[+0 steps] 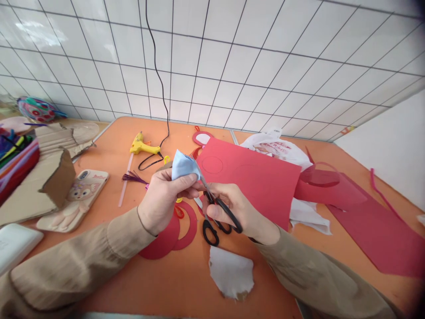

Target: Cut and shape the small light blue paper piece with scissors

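My left hand (pixel 166 195) pinches a small folded piece of light blue cloth (pixel 182 166) between thumb and fingers, above the orange table. In my right hand (pixel 232 204) is a pair of scissors (pixel 229 212) with black handles. Their blades point up and away and lie along the right edge of the cloth. More black handle loops (pixel 210 233) show just below my right hand; whether they belong to a second pair I cannot tell. Beneath the hands lie red paper rings (pixel 187 230) and a red disc (pixel 159 243). A ragged whitish scrap (pixel 231 271) lies nearer me.
A large red sheet (pixel 255 177) with a drawn oval lies beyond my right hand. Behind it is a white plastic bag (pixel 282 148). A yellow glue gun (pixel 142 145) with a black cord stands far left. Leftward are a phone (pixel 79 199), cardboard (pixel 36 190) and a white case (pixel 18 246).
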A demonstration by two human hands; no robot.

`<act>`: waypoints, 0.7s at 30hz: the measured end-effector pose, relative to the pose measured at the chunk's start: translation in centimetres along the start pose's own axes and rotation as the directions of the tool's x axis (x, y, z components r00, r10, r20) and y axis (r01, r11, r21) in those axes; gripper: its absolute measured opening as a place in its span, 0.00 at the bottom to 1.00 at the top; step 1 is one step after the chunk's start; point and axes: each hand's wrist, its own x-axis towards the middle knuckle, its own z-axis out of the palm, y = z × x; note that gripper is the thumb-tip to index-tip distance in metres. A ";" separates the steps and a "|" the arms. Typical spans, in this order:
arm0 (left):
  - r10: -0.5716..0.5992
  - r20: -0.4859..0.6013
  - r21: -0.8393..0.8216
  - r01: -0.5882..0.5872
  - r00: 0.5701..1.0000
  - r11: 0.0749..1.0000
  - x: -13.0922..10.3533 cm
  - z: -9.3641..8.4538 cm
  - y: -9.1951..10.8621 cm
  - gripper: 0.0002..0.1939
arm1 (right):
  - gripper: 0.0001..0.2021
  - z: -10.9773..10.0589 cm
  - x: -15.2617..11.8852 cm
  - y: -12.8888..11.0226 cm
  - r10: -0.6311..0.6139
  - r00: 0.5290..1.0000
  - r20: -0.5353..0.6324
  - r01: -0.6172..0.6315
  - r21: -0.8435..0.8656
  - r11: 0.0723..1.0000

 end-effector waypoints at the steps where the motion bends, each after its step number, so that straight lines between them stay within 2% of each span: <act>1: 0.003 -0.001 0.005 -0.003 1.000 1.000 0.0 0.0 0.0 0.06 | 0.27 0.0 0.0 0.0 0.001 1.000 0.001 -0.001 0.000 1.000; 21: 0.013 0.010 0.055 -0.013 1.000 0.998 0.1 -0.1 0.0 0.08 | 0.23 -0.2 -0.2 -0.5 0.050 0.999 -0.018 -0.050 -0.014 0.999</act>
